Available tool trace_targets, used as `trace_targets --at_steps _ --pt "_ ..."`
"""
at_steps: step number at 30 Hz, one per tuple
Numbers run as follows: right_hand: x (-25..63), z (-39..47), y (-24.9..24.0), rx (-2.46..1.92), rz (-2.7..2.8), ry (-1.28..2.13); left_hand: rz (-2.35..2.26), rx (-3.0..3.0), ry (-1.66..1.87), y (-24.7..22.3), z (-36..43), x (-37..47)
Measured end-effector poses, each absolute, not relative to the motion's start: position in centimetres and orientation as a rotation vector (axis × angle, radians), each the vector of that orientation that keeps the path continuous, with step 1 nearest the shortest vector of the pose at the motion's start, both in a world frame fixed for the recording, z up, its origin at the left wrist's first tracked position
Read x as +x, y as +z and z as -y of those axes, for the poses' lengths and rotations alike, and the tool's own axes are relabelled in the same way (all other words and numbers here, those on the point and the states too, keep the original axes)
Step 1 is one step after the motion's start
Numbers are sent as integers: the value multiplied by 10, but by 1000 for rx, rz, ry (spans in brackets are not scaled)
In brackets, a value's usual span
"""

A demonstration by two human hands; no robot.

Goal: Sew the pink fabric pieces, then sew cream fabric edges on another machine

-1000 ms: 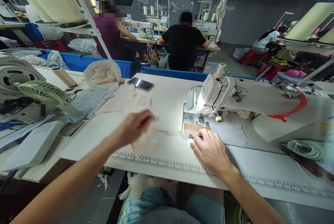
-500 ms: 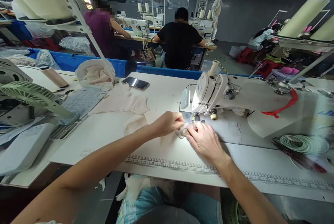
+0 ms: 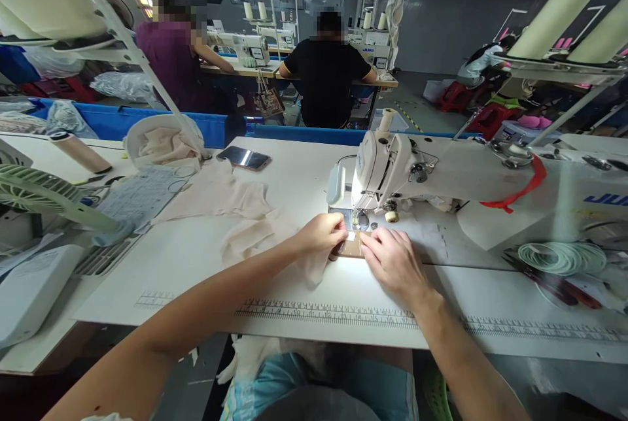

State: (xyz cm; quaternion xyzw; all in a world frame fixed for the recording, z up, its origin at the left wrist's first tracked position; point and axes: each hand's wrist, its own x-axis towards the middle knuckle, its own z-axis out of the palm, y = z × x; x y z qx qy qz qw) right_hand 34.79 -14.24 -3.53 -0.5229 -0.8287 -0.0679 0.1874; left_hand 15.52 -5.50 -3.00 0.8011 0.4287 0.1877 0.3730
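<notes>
Just in front of the sewing machine's needle area [image 3: 362, 217], a small brown rectangular piece [image 3: 352, 249] with a shiny surface lies between my hands. A small white bit shows at its upper edge. My left hand [image 3: 324, 234] is closed in a pinch at the piece's left side, on thin beige fabric [image 3: 314, 269] that hangs down beneath the fingers. My right hand [image 3: 396, 261] lies palm down with fingers stretched out, its nearest fingertips touching the brown piece's right end. More beige fabric [image 3: 250, 235] spreads to the left. The fingertips partly cover the piece's ends.
A phone [image 3: 244, 158], a white tub of fabric [image 3: 164, 140] and a green fan [image 3: 44, 189] are to the left. Coiled pale cord [image 3: 562, 256] and scissors [image 3: 549, 284] lie right. A printed ruler [image 3: 333, 313] runs along the front edge. Co-workers sit beyond.
The brown piece now shows flat and wide between my hands; before, it was mostly covered, with a ring-like edge visible. My right hand has moved slightly right. The view has shifted a little.
</notes>
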Motion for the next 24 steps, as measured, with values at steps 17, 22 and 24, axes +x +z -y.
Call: trace_targets --at_steps 17,22,24 --pt "346 144 -35 -1497 2339 -122 -1281 2214 374 -27 60 166" --pt "345 143 -36 -1476 2390 -183 -1341 2236 351 -27 61 168" --pt "344 143 -37 -1468 2411 -213 -1361 2241 308 -25 61 169"
